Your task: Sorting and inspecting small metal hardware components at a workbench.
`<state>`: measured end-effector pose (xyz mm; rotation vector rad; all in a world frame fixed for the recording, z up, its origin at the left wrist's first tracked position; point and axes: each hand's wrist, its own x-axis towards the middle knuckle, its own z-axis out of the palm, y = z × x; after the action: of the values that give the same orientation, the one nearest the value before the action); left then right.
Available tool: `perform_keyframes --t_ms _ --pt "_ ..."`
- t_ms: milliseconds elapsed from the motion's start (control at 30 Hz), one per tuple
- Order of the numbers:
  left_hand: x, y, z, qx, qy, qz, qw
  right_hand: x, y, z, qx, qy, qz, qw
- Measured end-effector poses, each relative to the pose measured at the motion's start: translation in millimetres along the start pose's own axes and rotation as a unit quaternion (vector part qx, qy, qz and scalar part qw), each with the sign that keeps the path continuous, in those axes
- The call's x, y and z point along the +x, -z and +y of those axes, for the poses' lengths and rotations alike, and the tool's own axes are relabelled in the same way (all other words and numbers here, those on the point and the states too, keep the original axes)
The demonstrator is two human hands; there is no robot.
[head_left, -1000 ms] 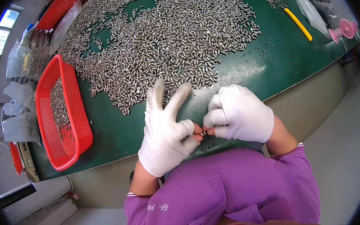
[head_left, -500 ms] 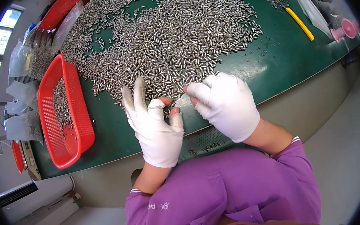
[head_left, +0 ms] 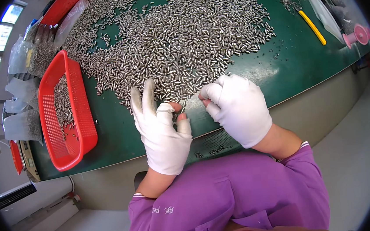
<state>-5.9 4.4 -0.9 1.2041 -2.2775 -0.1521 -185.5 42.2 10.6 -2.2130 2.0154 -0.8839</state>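
Note:
A wide heap of small, shiny metal pins [head_left: 187, 45] covers much of the green tabletop. Along its near edge is my left hand [head_left: 162, 133], in a white glove with bare thumb and index tips. That thumb and index curl toward each other around a small metal pin, while the other visible fingers stretch out over the heap's edge. To its right, my right hand [head_left: 239, 110], gloved the same way, pinches thumb and index together just above the table. Whatever lies in that pinch is too small or hidden to make out.
A red plastic basket [head_left: 90, 124] with more pins stands at the left. Below the table's front edge, between my forearms, is a green mesh tray [head_left: 211, 144] holding some pins. A yellow strip [head_left: 312, 27] and a pink spool-like object [head_left: 357, 35] lie at the right.
Both hands sit slightly farther right in the picture, and the heap has shifted the same way. The right hand's pinch has moved a little away from the left fingertips.

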Motion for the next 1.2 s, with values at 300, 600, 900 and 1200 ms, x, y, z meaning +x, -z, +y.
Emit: perform_keyframes --t_ms 300,600,900,1200 --pt "3.8 -3.8 3.4 -0.013 0.002 0.005 1.0 -3.3 5.7 -2.9 0.044 -0.008 -0.051 0.998" --pt "6.9 -2.7 5.9 -0.048 -0.002 -0.018 0.999 -7.8 2.6 -5.2 0.021 0.009 -0.009 1.0" --pt "8.2 0.1 2.9 -0.053 -0.04 -0.02 0.998 -10.8 1.3 2.9 0.046 0.029 -0.03 0.998" --pt "11.2 -1.6 11.3 -0.015 0.01 -0.027 0.999 -7.2 0.7 -1.5 0.055 -0.001 -0.029 0.998"
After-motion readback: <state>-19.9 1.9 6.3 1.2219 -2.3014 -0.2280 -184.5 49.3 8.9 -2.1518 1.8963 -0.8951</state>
